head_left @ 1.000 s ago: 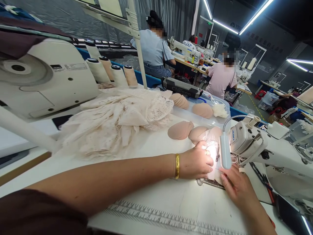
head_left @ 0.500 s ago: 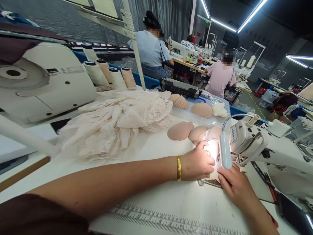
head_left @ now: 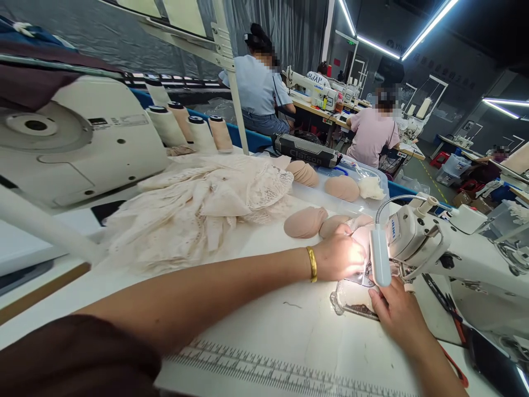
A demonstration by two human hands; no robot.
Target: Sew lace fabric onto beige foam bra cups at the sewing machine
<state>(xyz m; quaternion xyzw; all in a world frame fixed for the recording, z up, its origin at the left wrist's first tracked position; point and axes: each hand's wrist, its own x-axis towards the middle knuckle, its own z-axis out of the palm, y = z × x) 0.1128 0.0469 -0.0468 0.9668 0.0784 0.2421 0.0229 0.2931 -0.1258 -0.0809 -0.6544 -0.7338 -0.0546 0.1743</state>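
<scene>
Just left of the small lamp (head_left: 379, 258) on the sewing machine (head_left: 417, 238) lies the pale cloth (head_left: 361, 235), brightly lit. My left hand (head_left: 339, 257) is curled over it, fingers bunched and holding it. My right hand (head_left: 400, 313) rests by the lamp's lower end; some fingertips are hidden, so I can't tell whether they grip anything. Tan cups (head_left: 305, 223) sit beyond my left wrist, near heaped lace (head_left: 206, 204).

The left hand (head_left: 339, 256) and lamp (head_left: 380, 257) partly hide the pink fabric (head_left: 362, 235).
</scene>
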